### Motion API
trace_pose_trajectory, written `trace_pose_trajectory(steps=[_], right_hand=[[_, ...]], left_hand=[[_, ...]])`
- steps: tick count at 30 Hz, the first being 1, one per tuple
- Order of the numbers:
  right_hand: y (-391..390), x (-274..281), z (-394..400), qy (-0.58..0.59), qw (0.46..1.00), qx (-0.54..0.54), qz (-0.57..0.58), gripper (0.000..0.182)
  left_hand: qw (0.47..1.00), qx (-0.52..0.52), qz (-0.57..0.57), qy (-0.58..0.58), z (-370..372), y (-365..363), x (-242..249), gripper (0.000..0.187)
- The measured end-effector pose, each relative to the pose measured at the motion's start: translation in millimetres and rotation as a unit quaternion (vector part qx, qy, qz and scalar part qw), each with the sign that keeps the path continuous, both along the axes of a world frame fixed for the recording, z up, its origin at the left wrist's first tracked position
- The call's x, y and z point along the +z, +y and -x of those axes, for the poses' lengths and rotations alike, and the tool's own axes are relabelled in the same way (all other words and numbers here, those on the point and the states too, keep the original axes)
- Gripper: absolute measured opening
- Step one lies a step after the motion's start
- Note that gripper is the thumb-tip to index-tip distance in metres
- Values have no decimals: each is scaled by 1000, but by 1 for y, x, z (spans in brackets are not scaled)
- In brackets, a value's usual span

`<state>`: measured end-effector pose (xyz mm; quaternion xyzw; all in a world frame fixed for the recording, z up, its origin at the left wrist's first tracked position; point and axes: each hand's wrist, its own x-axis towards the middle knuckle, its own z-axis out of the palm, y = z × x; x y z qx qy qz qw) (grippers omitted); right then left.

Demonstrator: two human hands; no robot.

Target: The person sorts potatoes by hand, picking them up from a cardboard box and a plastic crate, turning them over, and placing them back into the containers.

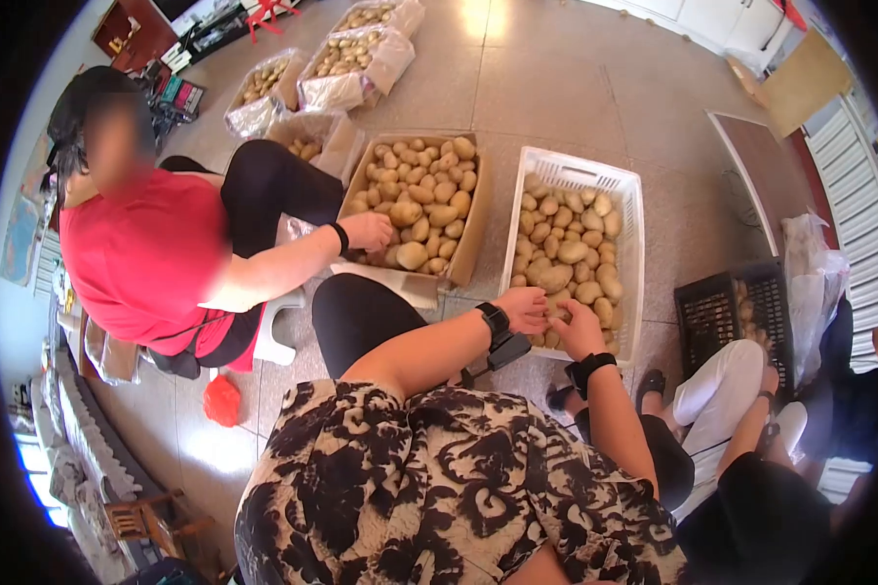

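A white plastic crate [631,244] full of potatoes [576,252] stands in front of me. Over its near left part is my left hand [523,310], its fingers loosely bent and apart, with no potato visible in it. Close beside it, my right hand [579,330] is above the near potatoes, thumb and fingers curled towards each other. Whatever lies between them is too small to make out. Both wrists wear dark bands. One large potato [554,279] lies just beyond my hands.
To the left, a person in a red shirt [146,253] reaches into a cardboard box [476,219] of potatoes. More lined boxes [332,93] stand behind it. On the right are a black crate [698,317] and another person's legs [717,390]. A red bag [221,401] lies on the floor.
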<state>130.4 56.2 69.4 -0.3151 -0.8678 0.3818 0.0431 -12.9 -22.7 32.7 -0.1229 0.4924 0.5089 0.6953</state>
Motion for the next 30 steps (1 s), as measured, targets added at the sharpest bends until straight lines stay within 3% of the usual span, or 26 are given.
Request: trace_pose_trajectory(steps=[2, 4, 8, 10, 14, 16, 18, 22, 24, 25, 30], right_hand=[[-8, 19, 6, 14, 1000, 17, 8, 32], [-13, 23, 10, 36, 994, 17, 100, 32], [-11, 12, 7, 37, 984, -28, 174, 34], [-8, 7, 2, 45, 999, 6, 18, 36], [-3, -13, -13, -27, 999, 3, 20, 38], [1, -40, -21, -44, 997, 41, -52, 38], [-1, -35, -19, -61, 996, 42, -48, 38], [-1, -27, -15, -80, 995, 37, -36, 36], [1, -33, -17, -76, 995, 37, -44, 36], [1, -34, -17, -71, 995, 39, -53, 36], [-1, -34, -19, -73, 996, 36, -43, 32]], left_hand=[[997, 39, 6, -65, -6, 1, 3, 37], [996, 41, -8, -75, -2, 1, -7, 30], [995, 76, -46, -53, 13, 0, -27, 21], [985, 149, -69, -54, 26, -1, -29, 22], [980, 174, -87, -42, 63, -13, -24, 21], [978, 176, -101, -47, 86, -22, -22, 24], [953, 297, -59, -20, 101, -31, -6, 31], [915, 398, -63, -18, 141, -51, -14, 40], [862, 502, -59, -40, 157, -60, -19, 46], [863, 501, -57, -41, 163, -63, -20, 46], [766, 637, -58, -65, 184, -72, -43, 55]])
